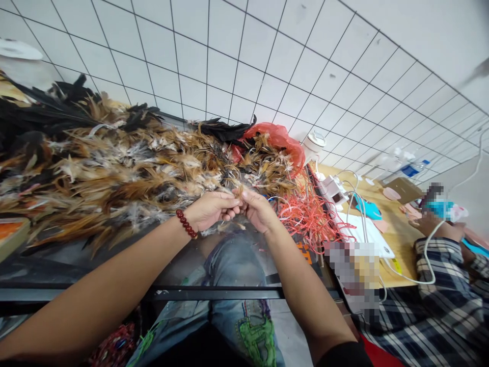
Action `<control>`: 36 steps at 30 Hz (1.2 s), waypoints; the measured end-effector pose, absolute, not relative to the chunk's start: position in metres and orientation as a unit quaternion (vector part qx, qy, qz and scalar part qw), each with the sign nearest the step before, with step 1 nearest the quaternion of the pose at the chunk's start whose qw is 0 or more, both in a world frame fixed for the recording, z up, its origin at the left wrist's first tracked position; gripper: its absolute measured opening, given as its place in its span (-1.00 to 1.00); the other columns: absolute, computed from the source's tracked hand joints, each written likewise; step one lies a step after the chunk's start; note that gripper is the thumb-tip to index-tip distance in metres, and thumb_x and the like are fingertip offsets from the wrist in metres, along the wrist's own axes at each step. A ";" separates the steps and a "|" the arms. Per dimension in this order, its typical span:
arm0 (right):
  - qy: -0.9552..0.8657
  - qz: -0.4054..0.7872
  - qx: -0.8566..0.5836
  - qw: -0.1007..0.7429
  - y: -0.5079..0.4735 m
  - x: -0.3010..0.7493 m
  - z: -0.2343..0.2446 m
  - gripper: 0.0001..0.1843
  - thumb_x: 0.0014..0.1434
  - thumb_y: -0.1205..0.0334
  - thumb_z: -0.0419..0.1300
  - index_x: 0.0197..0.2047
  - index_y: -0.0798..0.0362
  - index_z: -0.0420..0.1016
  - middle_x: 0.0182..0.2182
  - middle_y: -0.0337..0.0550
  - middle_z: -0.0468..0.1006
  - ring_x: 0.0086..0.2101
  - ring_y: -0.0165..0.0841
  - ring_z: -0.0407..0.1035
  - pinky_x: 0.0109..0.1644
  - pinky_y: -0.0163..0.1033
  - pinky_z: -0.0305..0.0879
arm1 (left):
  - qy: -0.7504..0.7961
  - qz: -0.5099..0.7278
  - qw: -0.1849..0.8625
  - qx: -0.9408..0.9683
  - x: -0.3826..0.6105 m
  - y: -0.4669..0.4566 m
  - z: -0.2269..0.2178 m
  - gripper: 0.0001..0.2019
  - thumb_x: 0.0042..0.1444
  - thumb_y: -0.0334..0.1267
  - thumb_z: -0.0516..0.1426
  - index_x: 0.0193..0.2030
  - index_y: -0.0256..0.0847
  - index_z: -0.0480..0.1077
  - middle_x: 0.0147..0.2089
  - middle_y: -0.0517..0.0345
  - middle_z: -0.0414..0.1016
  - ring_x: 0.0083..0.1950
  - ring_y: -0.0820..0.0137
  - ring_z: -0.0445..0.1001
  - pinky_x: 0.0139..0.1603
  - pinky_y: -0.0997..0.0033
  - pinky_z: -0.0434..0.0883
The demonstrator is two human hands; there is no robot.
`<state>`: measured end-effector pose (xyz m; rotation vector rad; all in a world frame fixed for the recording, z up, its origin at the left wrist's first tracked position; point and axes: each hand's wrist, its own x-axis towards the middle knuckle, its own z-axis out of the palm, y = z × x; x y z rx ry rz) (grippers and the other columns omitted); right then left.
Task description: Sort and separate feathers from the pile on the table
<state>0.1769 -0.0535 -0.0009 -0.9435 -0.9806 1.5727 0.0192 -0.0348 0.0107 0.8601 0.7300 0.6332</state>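
My left hand (211, 210) and right hand (260, 210), fingertips meeting, both pinching one small brown feather (240, 192), at near edge of a feather pile (153, 168), red string (307, 214) tangled to the right, beaded bracelet (186, 224) on my left wrist.

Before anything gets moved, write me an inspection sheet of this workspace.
Surface: dark table, mostly covered toward the back.
Materials: brown, white and black feathers heaped loosely; small brown tuft between the hands.
Clutter: red strips tangled right of the heap; red bag behind.
Hands: left hand and right hand meet, fingertips pinching the tuft.
Cables: white cables over the wooden table at right.
Surroundings: grid-lined wall behind; another person's plaid sleeve far right.
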 end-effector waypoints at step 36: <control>-0.745 0.184 -0.635 0.092 -0.060 0.226 0.015 -0.89 0.03 0.35 0.17 -0.49 0.06 0.50 -0.54 -0.21 0.49 -0.49 -0.42 0.27 -0.37 -0.31 0.03 | 0.366 0.507 0.734 0.266 0.018 -0.026 0.013 -0.84 0.20 -0.50 0.08 -0.35 -0.42 0.47 -0.43 0.03 0.53 -0.42 0.50 0.52 -0.33 0.56 0.49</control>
